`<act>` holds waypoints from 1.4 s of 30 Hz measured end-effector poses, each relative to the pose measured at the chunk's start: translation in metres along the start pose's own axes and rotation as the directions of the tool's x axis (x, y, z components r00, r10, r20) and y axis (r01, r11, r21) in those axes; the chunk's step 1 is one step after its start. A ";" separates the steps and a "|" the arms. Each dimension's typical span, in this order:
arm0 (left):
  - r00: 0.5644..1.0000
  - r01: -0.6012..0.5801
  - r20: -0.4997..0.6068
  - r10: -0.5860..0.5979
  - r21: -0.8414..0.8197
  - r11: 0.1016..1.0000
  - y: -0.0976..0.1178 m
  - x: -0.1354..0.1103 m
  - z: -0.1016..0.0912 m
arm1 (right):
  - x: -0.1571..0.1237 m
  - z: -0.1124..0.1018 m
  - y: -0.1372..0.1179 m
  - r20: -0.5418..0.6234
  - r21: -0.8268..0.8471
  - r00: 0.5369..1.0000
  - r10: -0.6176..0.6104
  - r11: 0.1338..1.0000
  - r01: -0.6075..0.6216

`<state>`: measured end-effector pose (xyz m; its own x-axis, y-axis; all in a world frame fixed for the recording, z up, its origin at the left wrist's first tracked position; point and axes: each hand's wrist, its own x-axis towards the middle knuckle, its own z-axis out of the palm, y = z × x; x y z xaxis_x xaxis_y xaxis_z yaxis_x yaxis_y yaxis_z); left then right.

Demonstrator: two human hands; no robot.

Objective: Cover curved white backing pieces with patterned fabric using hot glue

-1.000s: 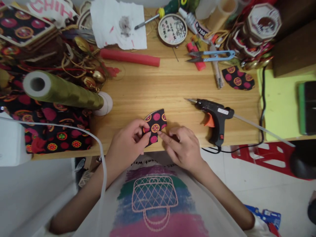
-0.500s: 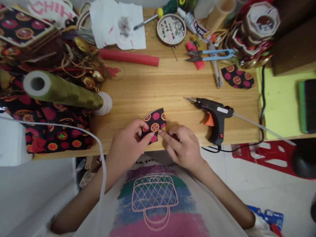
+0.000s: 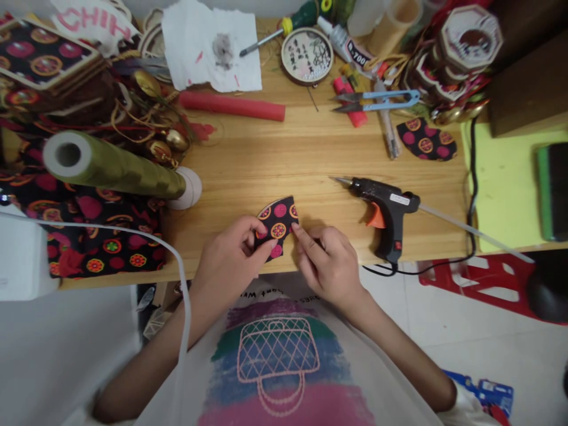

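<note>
A fan-shaped patterned fabric piece (image 3: 279,220), black with magenta and orange round motifs, lies at the table's front edge. A pale layer shows along its curved upper left edge. My left hand (image 3: 233,248) pinches the piece from the left, thumb on top and index finger bent at the side. With its index finger stretched out, my right hand (image 3: 331,257) touches the right edge of the fabric; its other fingers are curled and its thumb sits lower, apart from the index fingertip. To the right rests a black hot glue gun (image 3: 384,204) with an orange trigger.
Blue thread snips (image 3: 390,99), a second fabric piece (image 3: 426,139) and a red stick (image 3: 233,106) lie farther back. A green ribbon roll (image 3: 119,165) and folded patterned cloth (image 3: 106,248) fill the left. A white cable (image 3: 184,284) passes over my left forearm.
My right index fingertip has slid up and outward, from the lower part of the fabric to its right edge. My left hand keeps its pinch in nearly the same place.
</note>
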<state>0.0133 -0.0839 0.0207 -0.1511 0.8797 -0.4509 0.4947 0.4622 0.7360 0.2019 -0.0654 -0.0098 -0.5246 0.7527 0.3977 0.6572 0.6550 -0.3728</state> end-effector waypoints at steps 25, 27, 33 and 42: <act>0.984 -0.095 -0.124 0.127 0.237 0.967 0.005 -0.005 0.000 | -0.007 0.013 -0.029 0.185 -0.193 0.982 -0.020 0.980 0.056; 0.982 -0.108 -0.127 0.142 0.242 0.964 0.007 -0.003 -0.002 | -0.008 0.014 -0.029 0.192 -0.230 0.981 -0.038 0.970 0.083; 0.971 -0.183 -0.131 0.199 0.124 0.975 0.019 0.020 -0.013 | -0.007 0.016 -0.028 0.183 -0.284 0.981 -0.068 0.952 0.119; 0.950 -0.312 0.019 0.313 0.165 0.936 0.029 0.052 -0.016 | -0.005 0.016 -0.027 0.147 -0.325 0.985 -0.091 0.936 0.135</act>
<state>0.0060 -0.0225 0.0269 0.0277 0.9779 -0.2075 0.6512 0.1398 0.7459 0.1774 -0.0858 -0.0150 -0.6563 0.6913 0.3024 0.7201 0.6935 -0.0224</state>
